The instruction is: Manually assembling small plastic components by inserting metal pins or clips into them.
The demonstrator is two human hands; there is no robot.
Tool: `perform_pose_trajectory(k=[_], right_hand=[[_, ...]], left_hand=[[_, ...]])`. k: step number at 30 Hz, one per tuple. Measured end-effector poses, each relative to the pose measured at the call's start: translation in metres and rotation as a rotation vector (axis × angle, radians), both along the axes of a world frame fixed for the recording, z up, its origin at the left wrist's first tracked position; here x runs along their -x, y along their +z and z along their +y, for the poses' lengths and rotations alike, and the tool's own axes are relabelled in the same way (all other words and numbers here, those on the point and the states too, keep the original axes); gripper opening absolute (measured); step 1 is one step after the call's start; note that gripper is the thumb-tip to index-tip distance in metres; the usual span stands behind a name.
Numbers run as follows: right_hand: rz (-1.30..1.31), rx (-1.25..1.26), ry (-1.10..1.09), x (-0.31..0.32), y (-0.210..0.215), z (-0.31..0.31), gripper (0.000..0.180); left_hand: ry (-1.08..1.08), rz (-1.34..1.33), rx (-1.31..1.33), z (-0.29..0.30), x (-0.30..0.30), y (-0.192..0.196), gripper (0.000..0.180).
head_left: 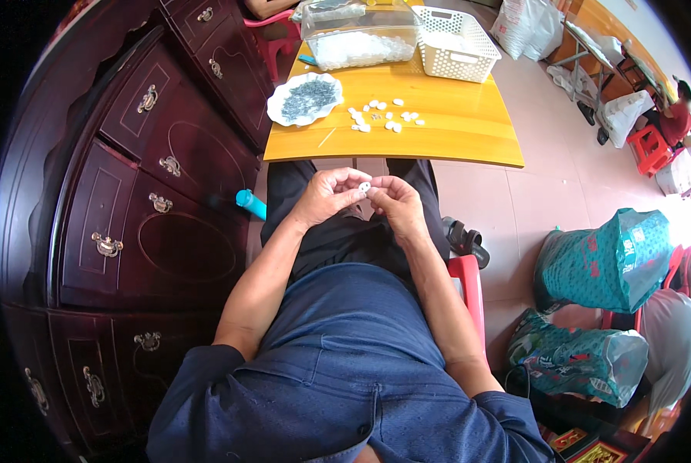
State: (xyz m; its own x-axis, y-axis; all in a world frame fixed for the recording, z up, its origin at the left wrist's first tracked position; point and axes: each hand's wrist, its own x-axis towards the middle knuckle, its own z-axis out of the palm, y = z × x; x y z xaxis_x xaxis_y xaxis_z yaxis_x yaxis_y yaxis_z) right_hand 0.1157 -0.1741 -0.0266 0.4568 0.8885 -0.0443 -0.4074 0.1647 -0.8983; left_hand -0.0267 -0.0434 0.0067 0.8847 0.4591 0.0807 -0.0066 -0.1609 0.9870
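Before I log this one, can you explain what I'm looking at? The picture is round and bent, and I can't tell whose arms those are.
It is one picture from a wide fisheye camera worn on a person's head, looking down, so straight edges curve. The arms rising from the bottom are that person's own; they sit on a red stool. The left hand and right hand meet over the lap, pinching a small white piece between the fingertips. Ahead is a yellow table with scattered white pieces, a plate of small grey parts, a clear tub and a white basket. A dark wooden cabinet stands on the left.
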Motion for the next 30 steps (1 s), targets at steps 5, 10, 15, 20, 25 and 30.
perform_pose_trajectory(k=[5, 10, 15, 20, 25, 30], right_hand=[[0.051, 0.025, -0.004, 0.003, 0.003, 0.0, 0.015], [0.096, 0.022, -0.01, 0.005, 0.002, 0.001, 0.016], [0.105, 0.025, -0.077, 0.011, 0.005, 0.002, 0.019], [0.129, -0.022, -0.119, 0.015, 0.005, 0.003, 0.022], [0.135, -0.025, -0.154, 0.014, 0.002, 0.004, 0.023], [0.247, -0.015, -0.1, 0.007, -0.004, 0.004, 0.016]], left_hand=[[0.008, 0.002, -0.037, 0.002, 0.001, -0.003, 0.026], [-0.002, -0.014, -0.13, 0.003, 0.0, -0.002, 0.026], [0.015, -0.046, -0.166, -0.004, -0.003, 0.002, 0.031], [0.169, -0.022, -0.516, -0.025, -0.009, 0.014, 0.037], [0.242, -0.059, -0.716, -0.025, -0.01, 0.005, 0.036], [0.231, -0.041, -0.684, -0.023, -0.009, 0.006, 0.031]])
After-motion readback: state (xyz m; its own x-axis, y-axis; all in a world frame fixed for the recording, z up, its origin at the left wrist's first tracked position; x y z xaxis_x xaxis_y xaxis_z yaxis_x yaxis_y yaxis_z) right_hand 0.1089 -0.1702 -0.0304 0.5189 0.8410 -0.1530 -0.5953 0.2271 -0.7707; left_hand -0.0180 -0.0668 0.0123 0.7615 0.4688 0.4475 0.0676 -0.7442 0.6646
